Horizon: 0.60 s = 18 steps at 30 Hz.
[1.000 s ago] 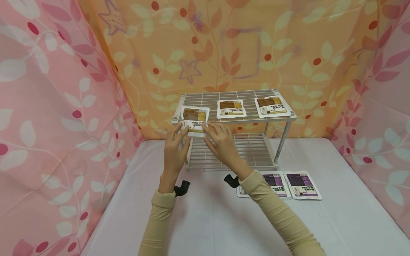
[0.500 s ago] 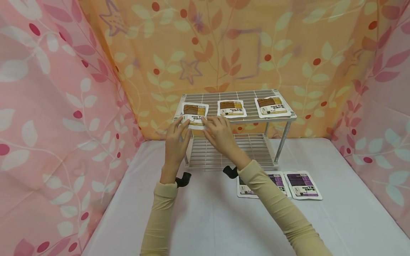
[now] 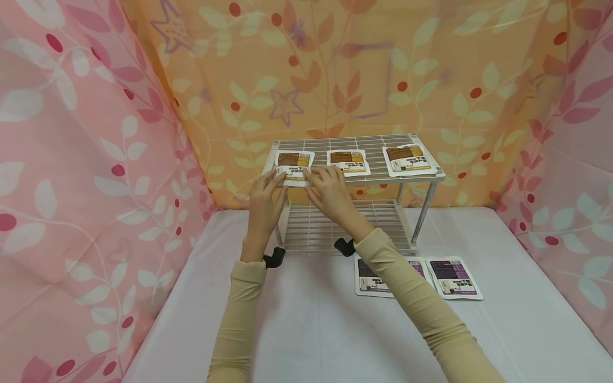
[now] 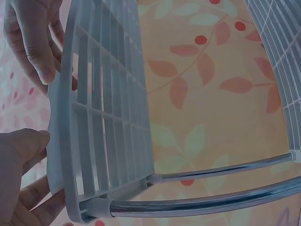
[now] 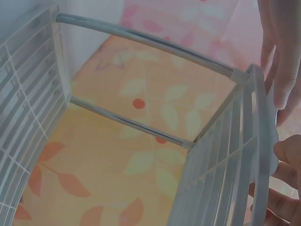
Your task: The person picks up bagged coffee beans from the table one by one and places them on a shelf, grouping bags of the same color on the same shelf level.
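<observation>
At the left end of the white wire rack's top shelf lies a flat white-edged packet with a brown and yellow label. My left hand holds its left edge between thumb and fingers. My right hand pinches the right edge near the front corner. From below, in the left wrist view, the packet's pale edge shows against the shelf's outer side, with the fingers of both hands around it. The right wrist view shows a sliver of the packet beside the shelf rim.
Two similar brown and yellow packets, one in the middle and one at the right, lie on the top shelf. Purple-labelled packets lie on the white table, partly behind my right sleeve. Below is the rack's lower shelf.
Both hands have moved the packet up and back, from overhanging the front edge to lying further onto the top shelf. The other packets have stayed in place.
</observation>
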Each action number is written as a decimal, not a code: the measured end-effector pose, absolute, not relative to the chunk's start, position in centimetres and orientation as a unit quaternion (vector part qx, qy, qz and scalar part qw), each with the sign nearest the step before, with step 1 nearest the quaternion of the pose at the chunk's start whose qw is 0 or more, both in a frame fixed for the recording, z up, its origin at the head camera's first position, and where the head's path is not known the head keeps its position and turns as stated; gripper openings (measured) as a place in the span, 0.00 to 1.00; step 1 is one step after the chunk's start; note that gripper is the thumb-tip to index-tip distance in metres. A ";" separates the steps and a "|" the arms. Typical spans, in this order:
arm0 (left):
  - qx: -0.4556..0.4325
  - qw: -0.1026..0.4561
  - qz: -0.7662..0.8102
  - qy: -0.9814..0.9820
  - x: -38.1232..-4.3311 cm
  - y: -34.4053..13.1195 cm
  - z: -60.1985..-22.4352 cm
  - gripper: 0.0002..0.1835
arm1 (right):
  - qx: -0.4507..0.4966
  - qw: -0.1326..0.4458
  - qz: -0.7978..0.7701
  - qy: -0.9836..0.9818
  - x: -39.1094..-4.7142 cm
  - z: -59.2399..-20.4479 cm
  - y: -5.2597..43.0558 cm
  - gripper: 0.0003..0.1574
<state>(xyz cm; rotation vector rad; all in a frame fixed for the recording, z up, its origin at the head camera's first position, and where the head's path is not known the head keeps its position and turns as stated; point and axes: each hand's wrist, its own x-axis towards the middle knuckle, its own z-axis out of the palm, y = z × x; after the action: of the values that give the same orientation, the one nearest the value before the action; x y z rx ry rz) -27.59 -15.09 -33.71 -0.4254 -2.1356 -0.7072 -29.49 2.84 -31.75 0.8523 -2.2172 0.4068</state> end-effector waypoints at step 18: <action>-0.169 0.374 -0.276 -0.869 -29.3 -15.3 -32.6 0.18 | 0.289 0.287 0.150 -0.901 -30.8 -30.7 2.5 0.26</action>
<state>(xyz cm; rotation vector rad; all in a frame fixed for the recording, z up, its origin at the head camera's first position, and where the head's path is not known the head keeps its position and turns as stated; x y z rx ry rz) -29.28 -15.34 -32.63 -0.4315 -2.2247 -0.7070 -30.82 2.54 -30.72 0.7715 -2.4071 0.4002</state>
